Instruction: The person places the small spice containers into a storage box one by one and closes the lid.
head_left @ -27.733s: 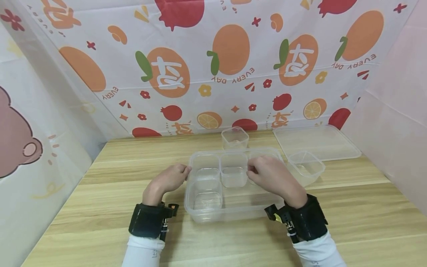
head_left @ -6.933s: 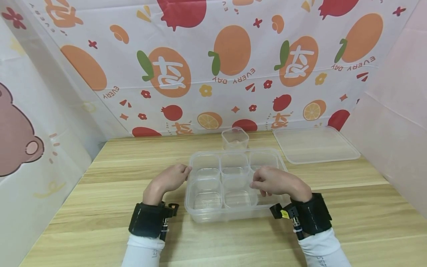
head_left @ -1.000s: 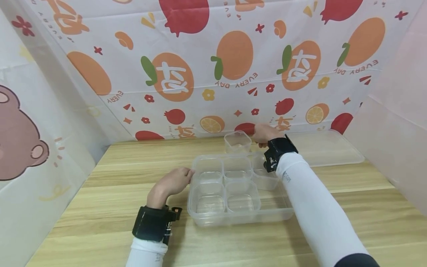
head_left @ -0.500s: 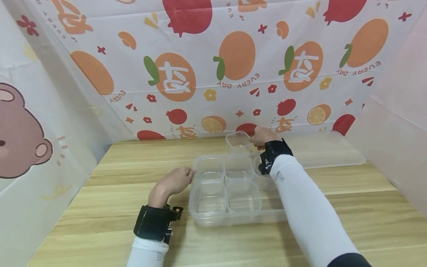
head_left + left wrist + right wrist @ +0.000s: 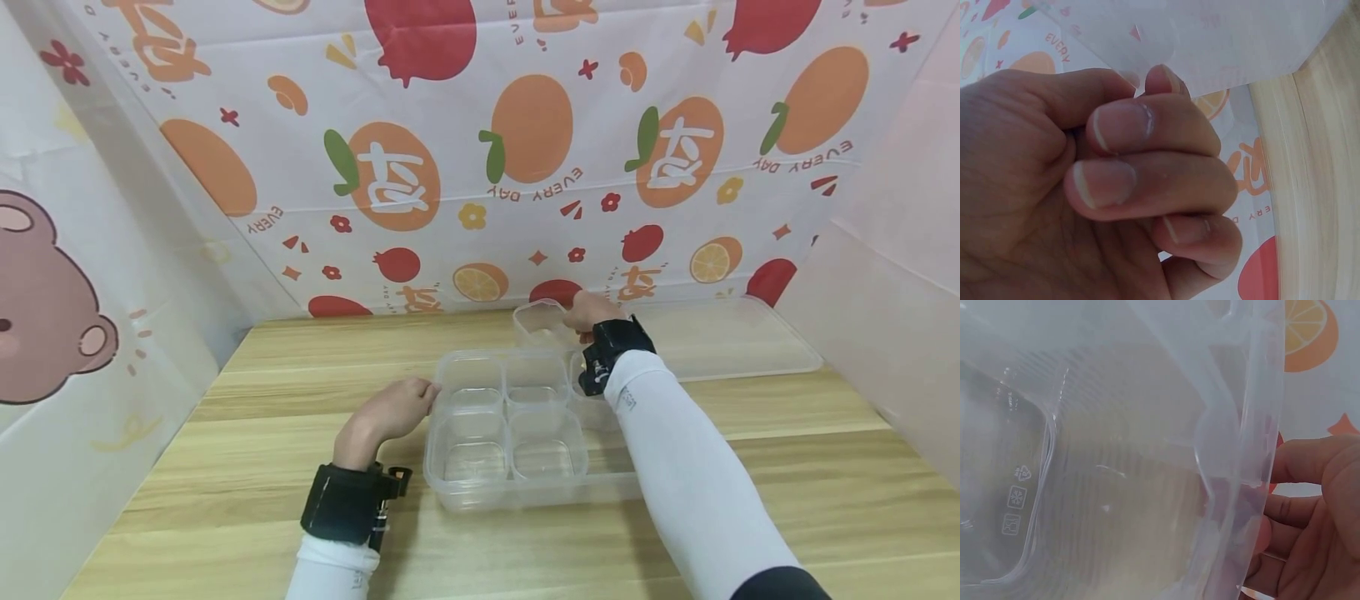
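In the head view a large clear plastic box (image 5: 525, 496) stands mid-table, with several small clear cups (image 5: 546, 446) seated inside it. My left hand (image 5: 393, 410) pinches the box's left rim; the left wrist view shows thumb and forefinger at the clear wall and the other fingers curled. Behind the box is another small clear cup (image 5: 538, 323), slightly tilted. My right hand (image 5: 592, 312) grips this cup's right side. In the right wrist view, clear plastic with moulded marks fills the left, and the right hand's fingers (image 5: 1297, 462) lie partly behind it.
A flat clear lid (image 5: 727, 337) lies at the back right of the wooden table (image 5: 225, 475). A fruit-print cloth (image 5: 450, 167) hangs behind, close to the right hand. My right forearm crosses over the box's right side and hides part of it.
Since the oldest frame, a cup from the table's right has gone and the box's front middle holds one. Lately my right hand moved back to the rear cup, which shifted slightly right. Left hand stayed.
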Demonstrator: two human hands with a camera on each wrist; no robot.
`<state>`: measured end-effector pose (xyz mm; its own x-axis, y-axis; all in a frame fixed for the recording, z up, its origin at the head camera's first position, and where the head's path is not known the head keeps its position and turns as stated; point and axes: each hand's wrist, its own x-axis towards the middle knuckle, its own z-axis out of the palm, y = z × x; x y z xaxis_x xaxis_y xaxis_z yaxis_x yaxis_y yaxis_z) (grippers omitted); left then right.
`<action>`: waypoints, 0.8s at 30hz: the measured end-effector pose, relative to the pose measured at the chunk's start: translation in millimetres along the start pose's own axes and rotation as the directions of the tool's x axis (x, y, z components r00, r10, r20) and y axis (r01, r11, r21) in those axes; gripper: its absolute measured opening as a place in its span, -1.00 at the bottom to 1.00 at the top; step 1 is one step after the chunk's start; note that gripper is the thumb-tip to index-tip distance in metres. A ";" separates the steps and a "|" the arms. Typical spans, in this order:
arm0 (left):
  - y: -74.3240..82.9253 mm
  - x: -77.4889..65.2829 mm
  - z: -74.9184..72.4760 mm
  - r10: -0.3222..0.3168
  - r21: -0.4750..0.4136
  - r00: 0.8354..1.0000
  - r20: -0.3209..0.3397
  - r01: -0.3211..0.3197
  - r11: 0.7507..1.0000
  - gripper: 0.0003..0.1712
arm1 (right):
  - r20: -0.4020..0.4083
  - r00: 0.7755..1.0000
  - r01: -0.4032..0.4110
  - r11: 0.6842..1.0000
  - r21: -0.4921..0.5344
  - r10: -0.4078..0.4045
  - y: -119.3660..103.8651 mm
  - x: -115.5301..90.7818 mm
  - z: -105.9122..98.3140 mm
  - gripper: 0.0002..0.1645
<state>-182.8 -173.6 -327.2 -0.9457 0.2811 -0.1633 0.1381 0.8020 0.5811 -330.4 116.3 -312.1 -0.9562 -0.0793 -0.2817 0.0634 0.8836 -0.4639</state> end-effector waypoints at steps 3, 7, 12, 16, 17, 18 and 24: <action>-0.3 0.2 0.4 -0.002 0.005 1.000 -0.002 0.002 1.000 -0.56 | -0.008 1.000 -0.007 1.000 0.000 0.007 2.0 1.0 1.1 -0.79; -0.8 0.6 1.1 -0.004 0.012 1.000 -0.003 0.004 1.000 -0.57 | -0.012 1.000 -0.016 1.000 -0.005 0.016 2.9 0.0 1.3 -0.79; -1.0 1.0 1.4 -0.003 0.008 1.000 -0.002 0.003 1.000 -0.57 | -0.004 1.000 -0.021 1.000 -0.004 0.021 3.0 -1.3 0.5 -0.78; -0.7 1.0 1.3 -0.001 0.013 1.000 -0.004 0.001 1.000 -0.58 | -0.004 1.000 -0.019 1.000 -0.018 0.019 3.1 -2.0 0.5 -0.76; -0.7 1.0 1.2 0.000 0.012 1.000 -0.003 0.001 1.000 -0.58 | -0.005 1.000 -0.018 1.000 -0.020 0.018 3.1 -2.1 0.6 -0.76; -0.7 1.0 1.2 0.000 0.013 1.000 -0.003 0.000 1.000 -0.58 | -0.006 1.000 -0.019 1.000 -0.016 0.019 3.0 -2.1 0.7 -0.76; -0.8 0.8 1.6 -0.001 0.010 1.000 -0.003 0.001 1.000 -0.57 | -0.008 1.000 -0.016 1.000 -0.025 0.015 2.7 -0.6 2.0 -0.75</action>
<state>-183.2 -173.2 -329.1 -0.9467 0.2784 -0.1618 0.1396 0.8078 0.5727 -329.1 117.8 -314.8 -0.9572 -0.0622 -0.2825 0.0712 0.8960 -0.4382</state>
